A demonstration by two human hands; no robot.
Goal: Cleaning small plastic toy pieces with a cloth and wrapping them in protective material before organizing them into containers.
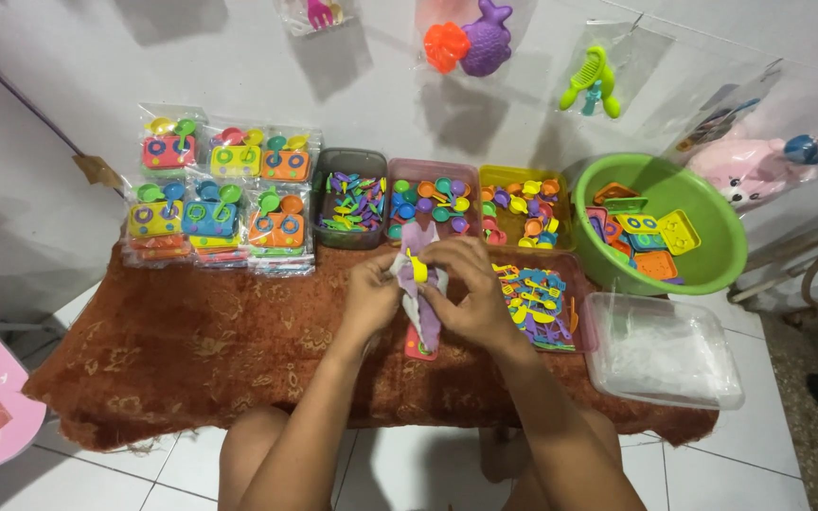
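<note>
Clear plastic, a small bag (420,284) with a yellow toy piece (418,269) at its mouth, is being pinched between left hand (372,295) and right hand (471,284), both closed on it, above the brown cloth (191,350), trays of coloured toy parts (433,201) lying just beyond the knuckles.

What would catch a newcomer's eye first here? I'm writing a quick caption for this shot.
Both hands, left hand and right hand, meet mid-table over a clear bag with small toy pieces. Behind them sit trays of bright plastic utensils; a green basin of toy stoves stands at right, and stacked filled packets at left.
</note>
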